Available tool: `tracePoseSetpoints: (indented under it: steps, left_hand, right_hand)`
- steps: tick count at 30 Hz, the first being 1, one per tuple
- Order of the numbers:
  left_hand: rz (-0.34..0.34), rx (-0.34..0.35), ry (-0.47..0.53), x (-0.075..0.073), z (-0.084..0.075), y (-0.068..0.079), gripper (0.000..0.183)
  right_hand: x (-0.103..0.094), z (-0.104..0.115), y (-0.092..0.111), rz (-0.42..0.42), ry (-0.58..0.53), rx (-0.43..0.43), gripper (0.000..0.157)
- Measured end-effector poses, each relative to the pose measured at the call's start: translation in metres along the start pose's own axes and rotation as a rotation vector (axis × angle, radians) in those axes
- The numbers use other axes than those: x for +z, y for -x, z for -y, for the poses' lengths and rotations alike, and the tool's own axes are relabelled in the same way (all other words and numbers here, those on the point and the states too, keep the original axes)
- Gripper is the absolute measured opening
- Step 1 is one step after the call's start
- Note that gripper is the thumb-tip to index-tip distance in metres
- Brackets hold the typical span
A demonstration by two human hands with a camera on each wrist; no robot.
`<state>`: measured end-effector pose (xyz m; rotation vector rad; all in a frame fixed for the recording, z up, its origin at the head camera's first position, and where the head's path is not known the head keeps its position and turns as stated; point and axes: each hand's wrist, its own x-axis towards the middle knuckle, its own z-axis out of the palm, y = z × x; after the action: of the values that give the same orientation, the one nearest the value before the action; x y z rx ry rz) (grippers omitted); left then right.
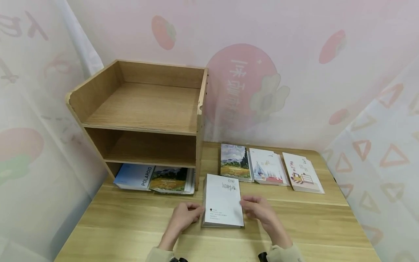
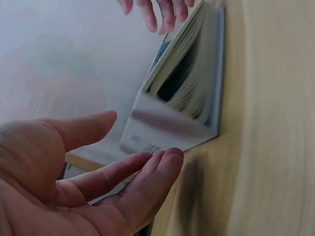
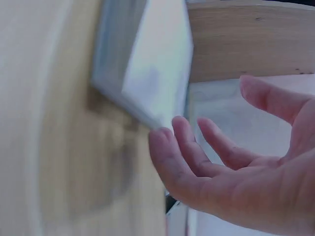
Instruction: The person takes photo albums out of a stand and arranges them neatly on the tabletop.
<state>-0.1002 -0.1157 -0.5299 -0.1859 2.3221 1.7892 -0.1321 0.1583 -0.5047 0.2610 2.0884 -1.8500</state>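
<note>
White rectangular paper book [image 1: 224, 200] on pale wooden table [image 1: 137, 225]. My left hand [image 1: 184, 218] at book's left edge, my right hand [image 1: 260, 211] at its right; both loosely extended, gripping nothing.

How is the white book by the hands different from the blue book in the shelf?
The white book has a mostly white cover, but the blue book is mainly blue with big sideways letters.
The white book is between the left hand and right hand; the blue book sits away from both, partly hidden under the shelf.
Both have their covers facing up.
</note>
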Motion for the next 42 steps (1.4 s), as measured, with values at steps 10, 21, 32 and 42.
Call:
tracePoseSetpoints:
  steps: [10, 21, 32, 42]
  left_hand:
    - [-0.035, -0.023, 0.035, -0.022, -0.001, 0.004, 0.048]
    - [-0.083, -0.062, 0.111, -0.041, 0.002, 0.006, 0.055]
    - [-0.150, -0.106, 0.175, -0.065, 0.008, 0.009, 0.060]
    - [-0.183, -0.140, 0.178, -0.095, 0.017, 0.007, 0.066]
  right_hand:
    - [0.030, 0.026, 0.015, 0.098, -0.166, -0.069, 0.047]
    - [0.071, 0.028, 0.017, 0.277, -0.359, -0.033, 0.042]
    - [0.102, 0.029, 0.014, 0.333, -0.493, 0.033, 0.046]
    - [0.134, 0.038, 0.001, 0.413, -0.579, 0.126, 0.052]
